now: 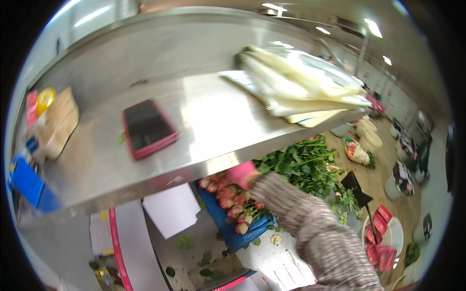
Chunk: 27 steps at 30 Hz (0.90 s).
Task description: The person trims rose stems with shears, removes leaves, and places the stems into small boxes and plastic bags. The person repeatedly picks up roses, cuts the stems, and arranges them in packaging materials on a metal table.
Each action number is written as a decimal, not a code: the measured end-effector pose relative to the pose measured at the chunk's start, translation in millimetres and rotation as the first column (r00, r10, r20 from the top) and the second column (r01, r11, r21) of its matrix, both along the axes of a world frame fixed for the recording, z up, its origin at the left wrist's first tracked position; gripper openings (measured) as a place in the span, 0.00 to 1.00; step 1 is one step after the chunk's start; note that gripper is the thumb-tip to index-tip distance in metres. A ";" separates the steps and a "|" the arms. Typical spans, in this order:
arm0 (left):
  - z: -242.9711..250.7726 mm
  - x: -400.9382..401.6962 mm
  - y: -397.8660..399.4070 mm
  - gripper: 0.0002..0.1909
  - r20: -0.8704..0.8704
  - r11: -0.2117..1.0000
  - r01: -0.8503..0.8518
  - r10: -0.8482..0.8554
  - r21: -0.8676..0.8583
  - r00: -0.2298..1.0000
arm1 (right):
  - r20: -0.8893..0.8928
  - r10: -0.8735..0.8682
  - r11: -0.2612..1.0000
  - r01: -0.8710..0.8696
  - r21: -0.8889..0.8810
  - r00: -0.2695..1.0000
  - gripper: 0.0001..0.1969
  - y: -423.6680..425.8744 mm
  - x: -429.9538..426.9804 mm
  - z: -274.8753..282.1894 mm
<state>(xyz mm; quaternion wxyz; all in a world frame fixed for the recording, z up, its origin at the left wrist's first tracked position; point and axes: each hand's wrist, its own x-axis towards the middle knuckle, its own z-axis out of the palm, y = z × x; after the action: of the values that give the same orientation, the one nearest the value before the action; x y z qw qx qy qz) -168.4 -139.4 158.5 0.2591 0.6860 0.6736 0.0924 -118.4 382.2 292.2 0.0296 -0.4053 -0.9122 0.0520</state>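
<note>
My right hand (241,174), in a pink glove below a knitted sleeve, reaches in among the roses beneath the front edge of a steel shelf. Blur and the shelf edge hide its fingers, so I cannot tell whether they grip a stem. Several red-and-cream roses (235,211) lie beside it on a blue cloth or mat (225,238). Behind the wrist spreads a pile of green leafy stems (305,156). Left of the roses rests a white sheet of card (173,209). My left hand is out of view.
The steel shelf (204,134) bears a phone in a red case (149,127), clear and cream wrapping sleeves (298,83), a brown paper bag (62,123) and a blue object (27,182). Loose leaves and petals litter the steel worktop (255,262). Buckets (397,232) stand on the floor at right.
</note>
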 end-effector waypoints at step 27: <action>1.1 -2.7 42.8 0.36 -0.039 0.984 0.175 -0.173 0.038 0.984 | 0.058 0.326 0.926 -0.331 0.181 0.944 0.11 -17.1 180.2 -91.8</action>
<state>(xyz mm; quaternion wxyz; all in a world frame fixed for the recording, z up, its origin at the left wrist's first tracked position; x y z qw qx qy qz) -171.2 -96.5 159.6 0.2402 0.7489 0.6135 0.0711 61.8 365.1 200.4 0.0462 -0.2429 -0.9683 -0.0358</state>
